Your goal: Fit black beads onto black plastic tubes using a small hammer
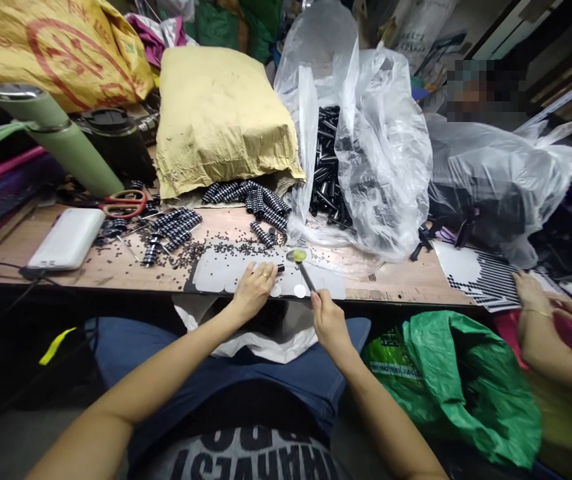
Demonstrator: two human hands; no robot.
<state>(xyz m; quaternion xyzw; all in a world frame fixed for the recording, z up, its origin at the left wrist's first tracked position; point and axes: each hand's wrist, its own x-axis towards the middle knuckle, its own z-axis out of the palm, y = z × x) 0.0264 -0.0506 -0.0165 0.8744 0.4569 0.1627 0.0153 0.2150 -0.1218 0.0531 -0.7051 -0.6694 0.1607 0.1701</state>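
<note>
My right hand (330,321) is closed round the dark handle of a small hammer (307,275), whose head has a yellow-green end and points away from me. My left hand (255,291) rests at the near edge of a pale mat (221,263), fingers closed on a short black tube (280,268) that pokes out to the right. Most of the tube is hidden by the fingers. The hammer head is just right of the tube, above the mat. Many tiny black pieces (239,249) lie scattered along the mat's far edge.
Behind stand a yellow sack (226,120) and a plastic bag (381,160) of black tubes. Leftward are bundled black-and-silver rods (179,227), red-handled scissors (125,202), a white power bank (66,239) and a green flask (73,147). A co-worker's hands (533,293) are at right.
</note>
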